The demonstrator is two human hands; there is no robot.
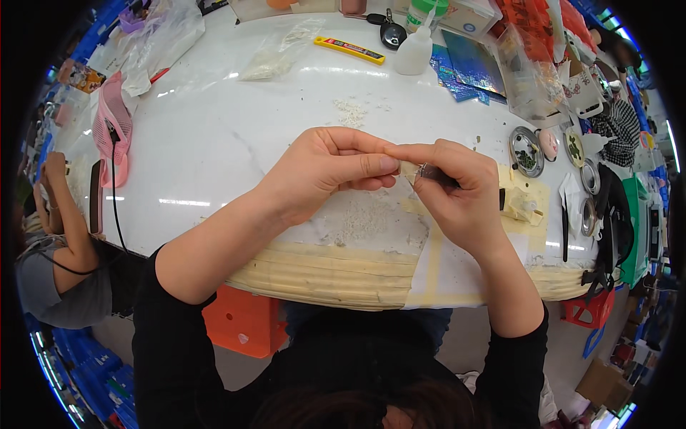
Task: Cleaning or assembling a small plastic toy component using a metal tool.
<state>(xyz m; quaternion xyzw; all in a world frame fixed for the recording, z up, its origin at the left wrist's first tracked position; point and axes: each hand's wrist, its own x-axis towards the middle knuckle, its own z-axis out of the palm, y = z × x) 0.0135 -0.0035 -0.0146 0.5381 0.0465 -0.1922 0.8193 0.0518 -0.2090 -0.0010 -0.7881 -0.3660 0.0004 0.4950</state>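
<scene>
My two hands meet above the white table [214, 129]. The thumb and fingers of my left hand [321, 168] are pinched together, and whatever lies in them is too small to make out. Curled in my right hand [461, 186] is a dark, shiny piece [437, 176] with a silvery edge, mostly covered by the fingers. A small pale, see-through bit [409, 170] shows between the fingertips of both hands. Tiny white beads or grains [361, 220] lie scattered below the hands, and a second patch of white grains [349, 112] lies beyond them.
Behind the hands are a yellow box cutter [349, 50], a white squeeze bottle [414, 51] and a bag of white grains [275, 61]. Round metal dishes [527, 151] stand at right. Masking tape [321, 275] covers the front edge. Another person's arm [68, 214] is at far left.
</scene>
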